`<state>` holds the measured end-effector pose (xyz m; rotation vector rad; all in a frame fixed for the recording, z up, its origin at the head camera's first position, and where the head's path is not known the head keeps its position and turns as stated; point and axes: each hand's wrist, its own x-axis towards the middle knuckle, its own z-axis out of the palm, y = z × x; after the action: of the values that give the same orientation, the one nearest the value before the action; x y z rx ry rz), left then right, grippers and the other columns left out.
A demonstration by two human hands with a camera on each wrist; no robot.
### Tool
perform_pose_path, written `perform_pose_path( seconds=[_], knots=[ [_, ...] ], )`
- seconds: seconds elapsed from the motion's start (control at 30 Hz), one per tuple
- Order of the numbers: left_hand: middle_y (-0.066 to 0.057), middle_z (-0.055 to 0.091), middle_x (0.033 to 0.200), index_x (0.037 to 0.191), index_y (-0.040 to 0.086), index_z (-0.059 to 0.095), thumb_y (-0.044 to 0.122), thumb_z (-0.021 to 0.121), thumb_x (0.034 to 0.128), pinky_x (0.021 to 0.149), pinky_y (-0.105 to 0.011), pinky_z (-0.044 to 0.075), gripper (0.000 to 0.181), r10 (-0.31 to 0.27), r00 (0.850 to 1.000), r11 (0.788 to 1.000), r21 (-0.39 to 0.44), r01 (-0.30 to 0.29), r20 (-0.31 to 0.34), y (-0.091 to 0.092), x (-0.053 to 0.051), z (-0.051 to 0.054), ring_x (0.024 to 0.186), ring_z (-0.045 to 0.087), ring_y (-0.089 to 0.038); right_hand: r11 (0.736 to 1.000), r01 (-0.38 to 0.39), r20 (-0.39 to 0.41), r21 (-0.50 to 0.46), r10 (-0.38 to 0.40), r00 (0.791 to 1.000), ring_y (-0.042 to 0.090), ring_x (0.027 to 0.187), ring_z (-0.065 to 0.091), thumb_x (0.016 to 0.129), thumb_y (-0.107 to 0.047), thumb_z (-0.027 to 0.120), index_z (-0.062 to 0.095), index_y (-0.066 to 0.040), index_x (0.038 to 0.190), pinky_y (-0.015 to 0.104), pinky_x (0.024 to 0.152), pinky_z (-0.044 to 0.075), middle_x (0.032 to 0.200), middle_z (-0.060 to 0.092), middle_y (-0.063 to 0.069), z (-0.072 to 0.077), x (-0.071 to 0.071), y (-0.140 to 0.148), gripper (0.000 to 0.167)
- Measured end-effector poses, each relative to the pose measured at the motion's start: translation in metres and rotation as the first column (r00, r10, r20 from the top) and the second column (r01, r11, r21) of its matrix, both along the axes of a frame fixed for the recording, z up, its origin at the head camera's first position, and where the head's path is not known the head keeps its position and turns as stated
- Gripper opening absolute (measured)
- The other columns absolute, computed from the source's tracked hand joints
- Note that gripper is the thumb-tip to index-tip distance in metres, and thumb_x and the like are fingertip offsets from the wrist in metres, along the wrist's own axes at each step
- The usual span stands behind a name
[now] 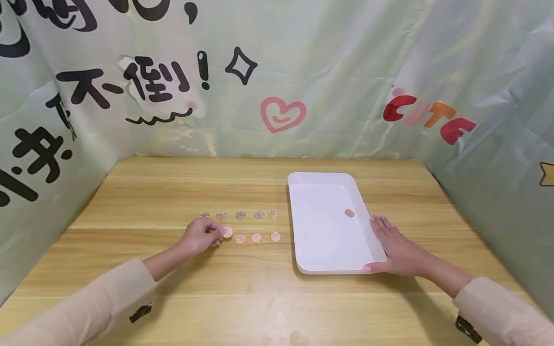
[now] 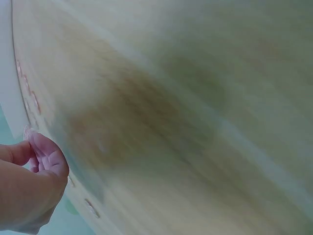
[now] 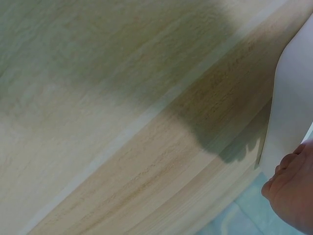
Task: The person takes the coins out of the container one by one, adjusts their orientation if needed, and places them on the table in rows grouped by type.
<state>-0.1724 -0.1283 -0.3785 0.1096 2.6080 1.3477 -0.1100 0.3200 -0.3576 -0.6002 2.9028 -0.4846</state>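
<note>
My left hand [image 1: 202, 236] pinches a copper-coloured coin [image 1: 227, 232] between thumb and fingertips, just above the table. In the left wrist view the left hand [image 2: 41, 166] has its fingertips together around the coin's thin edge [image 2: 27, 131]. To its right lies a row of copper coins [image 1: 257, 238]; behind them runs a row of silver coins [image 1: 240, 215], the leftmost partly behind the hand. My right hand [image 1: 400, 250] rests with straight fingers along the right side of a white tray [image 1: 333, 240], thumb at its near corner. One copper coin [image 1: 349, 213] lies in the tray.
The wooden table [image 1: 242, 298] carries everything. A printed cloth [image 1: 337, 72] with lettering and a heart hangs behind it and along both sides. The tray's raised rim stands right of the coin rows.
</note>
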Motion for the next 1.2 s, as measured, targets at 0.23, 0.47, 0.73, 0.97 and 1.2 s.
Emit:
perform_pose_path(
  seconds=[0.23, 0.47, 0.73, 0.97, 1.2],
  knots=[
    [-0.004, 0.062, 0.062, 0.076, -0.006, 0.064, 0.006, 0.06, 0.0876, 0.047, -0.015, 0.043, 0.017, 0.035, 0.998, 0.999, -0.022, -0.034, 0.054, -0.007, 0.002, -0.002, 0.052, 0.052, -0.007, 1.0, 0.001, -0.003, 0.004, -0.001, 1.0, 0.05, 0.137, 0.006, 0.072, -0.054, 0.069, 0.011, 0.016, 0.141, 0.014, 0.108, -0.019, 0.147, 0.012, 0.037, -0.001, 0.0, 0.001, 0.114],
    [-0.005, 0.066, 0.067, 0.073, -0.005, 0.064, 0.003, 0.061, 0.0855, 0.049, -0.015, 0.046, 0.015, 0.06, 0.989, 0.997, -0.051, -0.053, 0.135, -0.005, 0.002, 0.003, 0.053, 0.053, -0.007, 1.0, 0.004, 0.001, -0.001, -0.004, 1.0, 0.049, 0.138, 0.005, 0.073, -0.053, 0.069, 0.011, 0.016, 0.141, 0.017, 0.11, -0.017, 0.148, 0.011, 0.036, -0.001, 0.0, 0.002, 0.114],
    [-0.007, 0.067, 0.066, 0.07, -0.004, 0.064, 0.001, 0.064, 0.0825, 0.048, -0.014, 0.047, 0.014, 0.083, 0.985, 0.989, -0.135, -0.063, 0.15, -0.003, 0.003, 0.009, 0.05, 0.054, -0.006, 1.0, 0.005, 0.0, 0.003, -0.005, 1.0, 0.05, 0.138, 0.006, 0.072, -0.054, 0.07, 0.012, 0.016, 0.141, 0.025, 0.114, -0.013, 0.147, 0.012, 0.036, 0.0, 0.0, 0.001, 0.114],
    [-0.008, 0.065, 0.062, 0.063, -0.003, 0.061, 0.001, 0.064, 0.0818, 0.047, -0.015, 0.046, 0.019, 0.071, 0.99, 0.983, -0.178, -0.048, 0.124, -0.001, 0.005, 0.012, 0.046, 0.052, -0.006, 1.0, 0.009, 0.009, -0.004, -0.009, 1.0, 0.049, 0.138, 0.006, 0.072, -0.053, 0.07, 0.011, 0.015, 0.141, 0.024, 0.114, -0.014, 0.148, 0.011, 0.036, 0.0, 0.0, 0.0, 0.113],
    [-0.009, 0.065, 0.063, 0.066, -0.003, 0.06, 0.001, 0.061, 0.0838, 0.047, -0.015, 0.041, 0.018, 0.032, 0.999, 0.988, -0.151, -0.026, 0.035, -0.002, 0.004, 0.014, 0.05, 0.05, -0.007, 1.0, 0.007, 0.004, -0.001, -0.007, 1.0, 0.049, 0.138, 0.006, 0.073, -0.054, 0.069, 0.011, 0.014, 0.142, 0.022, 0.113, -0.015, 0.148, 0.012, 0.035, -0.001, 0.0, 0.0, 0.113]
  ],
)
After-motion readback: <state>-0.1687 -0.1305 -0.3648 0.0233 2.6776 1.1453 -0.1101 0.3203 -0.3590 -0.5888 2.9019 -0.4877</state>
